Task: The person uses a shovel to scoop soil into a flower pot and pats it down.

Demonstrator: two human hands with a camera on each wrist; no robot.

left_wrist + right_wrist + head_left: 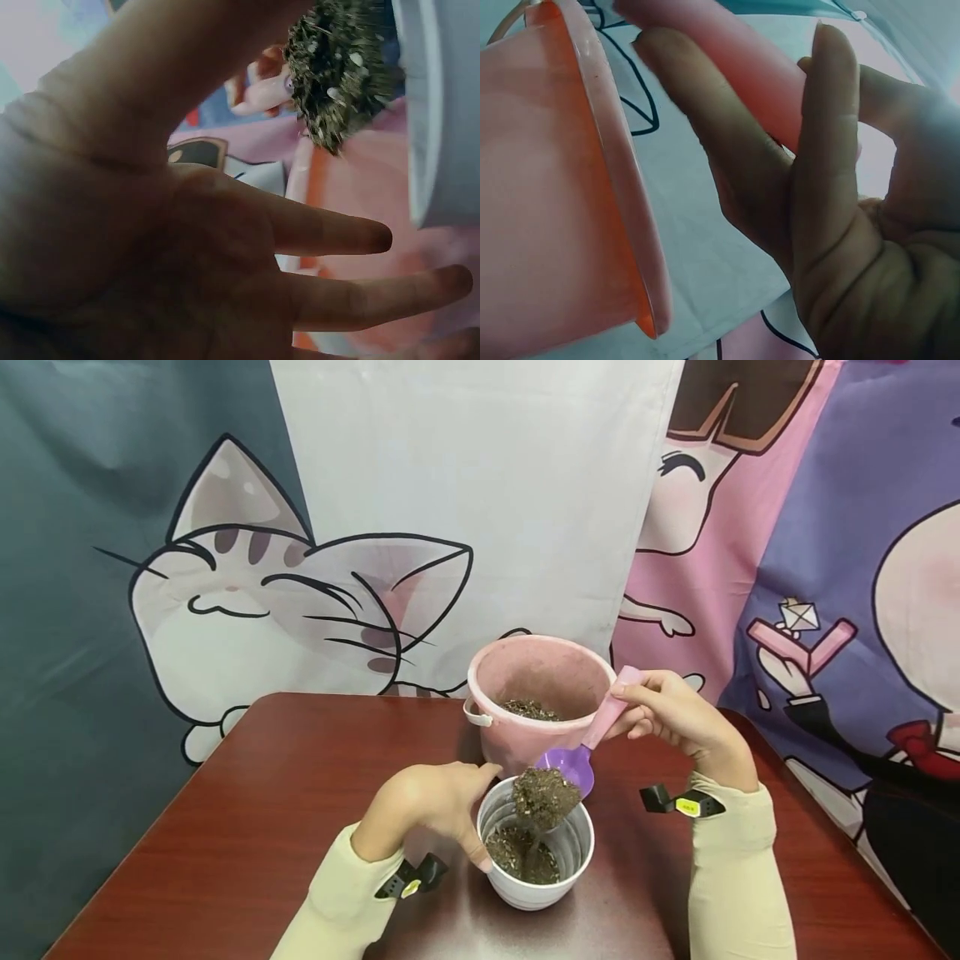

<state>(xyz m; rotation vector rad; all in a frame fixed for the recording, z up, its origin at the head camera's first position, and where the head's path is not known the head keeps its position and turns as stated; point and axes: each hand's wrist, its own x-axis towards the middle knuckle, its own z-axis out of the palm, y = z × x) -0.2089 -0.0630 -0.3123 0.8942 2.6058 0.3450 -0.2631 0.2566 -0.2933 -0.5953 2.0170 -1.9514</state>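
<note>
My right hand [671, 714] pinches the pink handle [611, 710] of a scoop with a purple bowl [576, 770]. The bowl is tipped over a white pot [534, 893], and a clump of dark soil [547, 797] shows at its front, above the pot's opening. More soil [517, 853] lies inside the pot. My left hand [442, 797] is at the pot's left side, thumb by the near rim and fingers toward the back. Its fingers [337, 232] look straight in the left wrist view, close beside the pot wall [450, 112].
A pink bucket [517, 747] with soil in it stands right behind the pot, its white handle mount [477, 714] on the left. Both stand on a reddish-brown table [300, 810]. A printed cartoon curtain [465, 468] hangs behind the table.
</note>
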